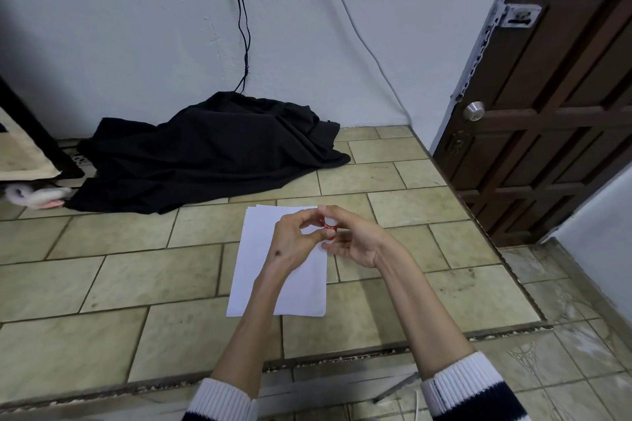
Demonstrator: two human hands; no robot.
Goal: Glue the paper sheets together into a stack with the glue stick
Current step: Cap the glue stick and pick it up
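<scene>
Both hands meet above the upper right part of the paper sheets (263,270), which lie in a loose stack on the tiled floor (136,284). The left hand (290,243) and the right hand (352,239) each pinch the red glue stick (329,225) with curled fingers. A black cloth (212,154) lies near the wall (136,27), well apart from the sheets.

1. Big black cloth (212,154) dumped in a heap on the tiled floor (102,284), right against the white wall (119,27).
2. Black cable (239,17) runs down the wall into that heap — a white cable (359,34) trails down beside it.
3. Dark wooden door (554,120) on the right, with a round silver knob (474,110) and a metal latch (519,15) higher up.
4. Something fluffy, white and pink (37,196), lies at the far left — can't tell what.
</scene>
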